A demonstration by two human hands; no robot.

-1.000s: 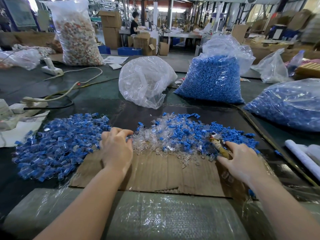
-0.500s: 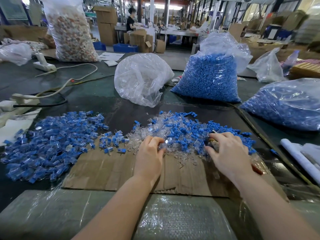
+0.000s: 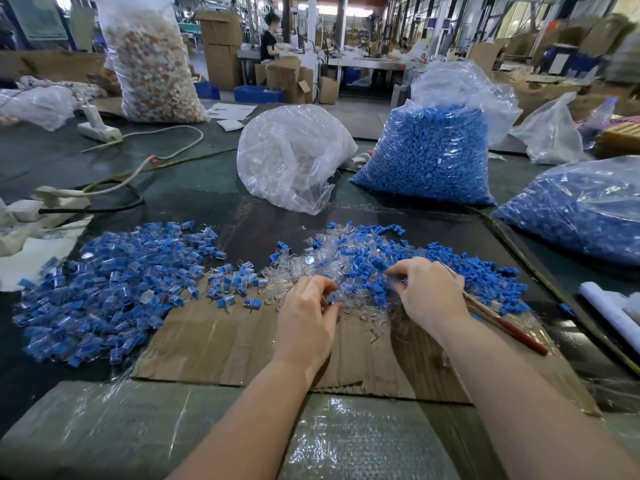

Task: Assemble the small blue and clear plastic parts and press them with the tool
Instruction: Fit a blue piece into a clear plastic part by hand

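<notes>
My left hand (image 3: 304, 313) pinches a clear part from the loose pile (image 3: 363, 268); my right hand (image 3: 429, 292), curled round the tool (image 3: 502, 323), may scatter pieces.

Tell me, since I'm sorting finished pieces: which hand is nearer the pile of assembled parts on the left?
Left. The left hand is just right of the assembled pile; the right hand lies farther right.

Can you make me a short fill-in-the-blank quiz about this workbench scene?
1. Both hands work in the mixed pile of blue and ____ parts.
2. The right hand holds a tool with a ____ handle.
3. The finished pile lies to the ____ of the left hand.

Answers: clear; red; left
</notes>
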